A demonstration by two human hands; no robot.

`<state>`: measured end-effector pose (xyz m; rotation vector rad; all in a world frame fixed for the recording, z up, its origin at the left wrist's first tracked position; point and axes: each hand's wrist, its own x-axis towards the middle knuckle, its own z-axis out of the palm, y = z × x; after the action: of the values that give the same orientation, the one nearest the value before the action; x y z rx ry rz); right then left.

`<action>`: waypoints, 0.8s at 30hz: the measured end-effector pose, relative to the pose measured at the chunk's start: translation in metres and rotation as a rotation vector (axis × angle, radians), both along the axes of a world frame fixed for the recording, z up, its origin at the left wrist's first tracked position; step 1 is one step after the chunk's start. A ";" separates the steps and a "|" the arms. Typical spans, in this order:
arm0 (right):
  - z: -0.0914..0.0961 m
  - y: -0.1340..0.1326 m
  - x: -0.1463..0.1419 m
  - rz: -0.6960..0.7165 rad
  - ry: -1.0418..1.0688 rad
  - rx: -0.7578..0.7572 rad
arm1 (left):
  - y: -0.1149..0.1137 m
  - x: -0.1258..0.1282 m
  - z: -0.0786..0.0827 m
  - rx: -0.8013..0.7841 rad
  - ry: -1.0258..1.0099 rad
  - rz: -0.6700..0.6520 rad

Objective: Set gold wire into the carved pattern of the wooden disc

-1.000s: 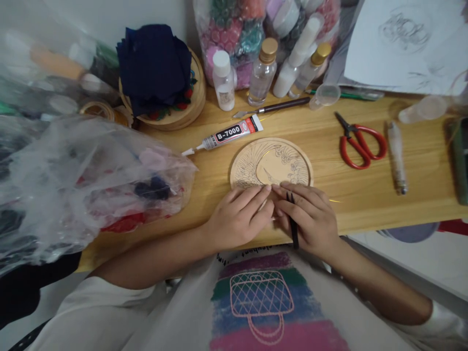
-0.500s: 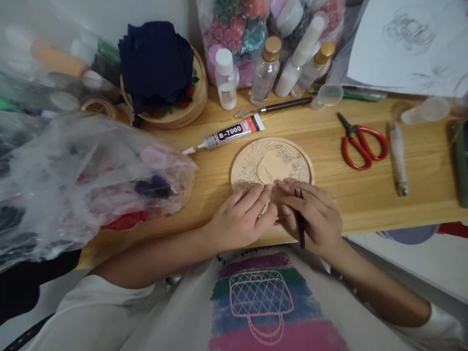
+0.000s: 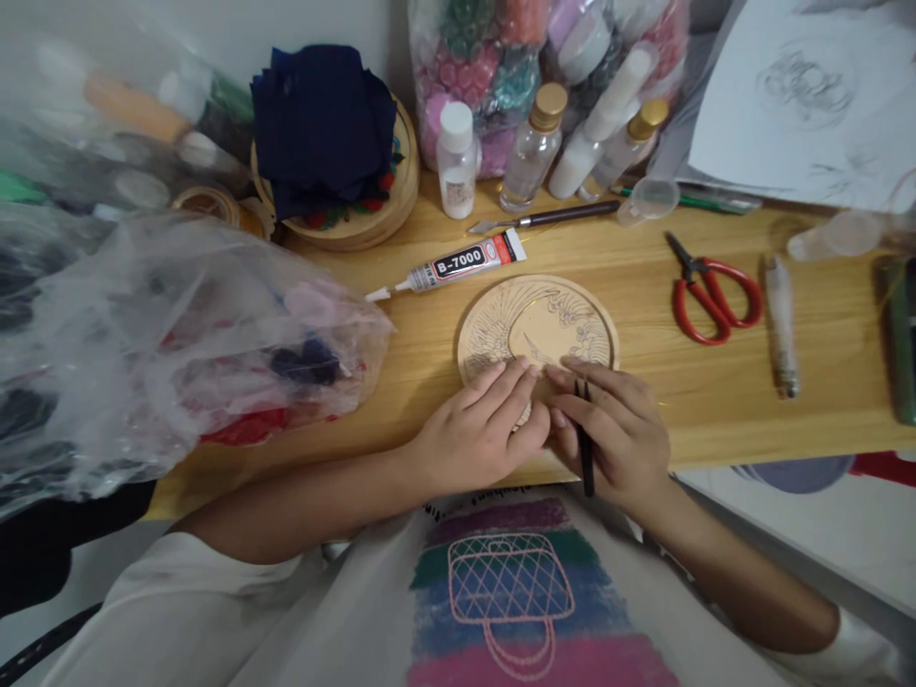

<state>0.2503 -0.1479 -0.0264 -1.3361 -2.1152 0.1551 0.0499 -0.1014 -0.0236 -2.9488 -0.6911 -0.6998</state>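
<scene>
A round, pale wooden disc (image 3: 487, 320) lies before me, drawn with fine dark lines of feathers and flowers, a thin gold wire edging part of its inner circle. My left hand (image 3: 479, 425) rests over its near left part, fingers bent and close together, fingertips on the surface. Whatever its thumb and forefinger pinch is hidden. My right hand (image 3: 615, 425) is at the near right part, fingertips close to the left ones. Black tweezers (image 3: 587, 448) are tucked between its fingers, their two prongs slightly apart and pointing away from me.
Beyond the disc lie a B-7000 glue tube (image 3: 458, 264) and a dark-handled palette knife (image 3: 551, 218). Red-handled pliers (image 3: 716, 296) and a pale pen-like tool (image 3: 781, 329) lie right. Plastic bags (image 3: 215, 324) crowd the left. Small bottles (image 3: 533, 153) and dark-blue cloth (image 3: 322, 129) stand behind.
The view has shifted slightly, so everything sits a little lower and mostly further right. Both hands keep nearly the same place on the disc, with only small finger movements.
</scene>
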 end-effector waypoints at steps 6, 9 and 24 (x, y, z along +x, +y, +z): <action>-0.001 0.000 0.000 -0.005 -0.006 0.000 | 0.000 0.001 -0.002 -0.039 -0.012 -0.006; 0.001 0.001 0.000 -0.009 -0.025 0.013 | 0.000 0.001 -0.003 -0.057 -0.013 -0.001; 0.051 0.043 0.005 -0.094 0.324 -0.096 | -0.005 0.000 0.001 0.010 0.036 0.014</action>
<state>0.2553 -0.1047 0.0245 -1.3604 -1.7897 0.4098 0.0499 -0.1064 -0.0224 -2.9371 -0.7023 -0.6458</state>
